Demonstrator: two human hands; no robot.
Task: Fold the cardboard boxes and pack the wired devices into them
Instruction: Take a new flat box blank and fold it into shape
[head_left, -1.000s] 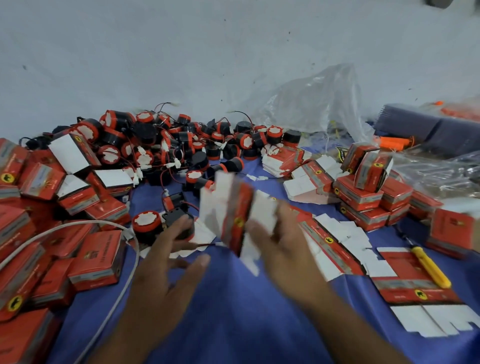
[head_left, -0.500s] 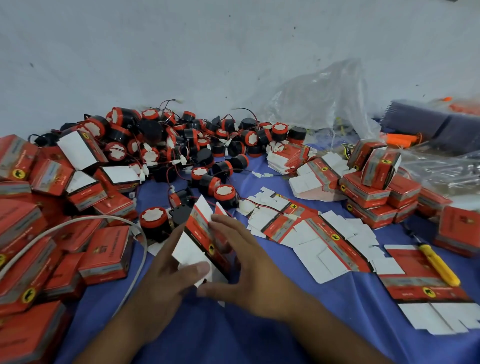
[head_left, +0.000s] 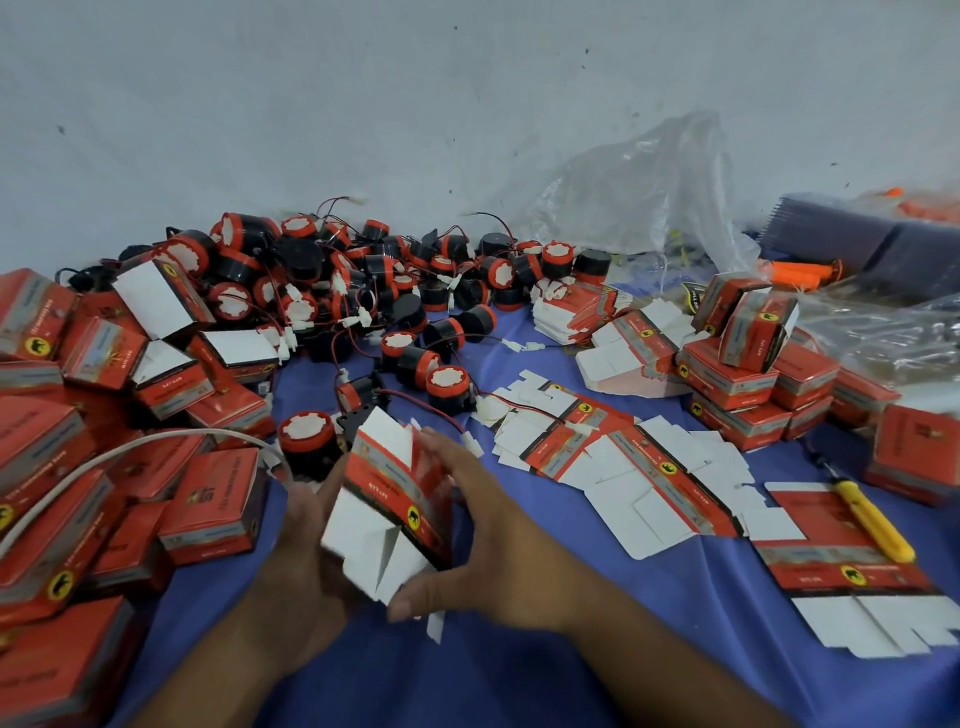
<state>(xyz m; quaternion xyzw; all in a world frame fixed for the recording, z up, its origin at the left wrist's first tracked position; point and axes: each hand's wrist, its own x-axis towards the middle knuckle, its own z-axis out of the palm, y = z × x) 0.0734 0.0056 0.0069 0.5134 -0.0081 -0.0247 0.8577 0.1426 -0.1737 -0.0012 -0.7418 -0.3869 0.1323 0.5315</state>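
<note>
Head view: both hands on one half-folded box (head_left: 395, 499), held just above the blue cloth (head_left: 519, 670) near the middle of its near edge. Box is tilted, red printed panel up, white flaps loose at the top and at the bottom end.

Left hand (head_left: 304, 566) holds the box from its left side and underneath; fingertips are hidden behind the white flap. Right hand (head_left: 488, 525) wraps it from the right, fingers curled over the upper right edge and thumb hooked under the lower corner. Neither hand holds anything else.

Wired devices (head_left: 363, 280), black drums with red caps and red/black leads, sit in a heap along the far edge left of centre, against the grey wall. One device (head_left: 306, 441) stands just behind the left hand, and a few more lie loose between the heap and the box.

Closed boxes (head_left: 208, 499) are piled along the left edge, some with a white flap open. A white cable (head_left: 130, 452) arcs across that pile. A smaller stack of boxes (head_left: 737, 374) sits toward the right edge.

Flat box blanks (head_left: 649, 478) lie fanned out right of the hands. One more blank (head_left: 852, 571) lies at the near right corner, with a yellow-handled tool (head_left: 872, 514) across its top. A clear plastic bag (head_left: 649, 192) stands at the far right.
</note>
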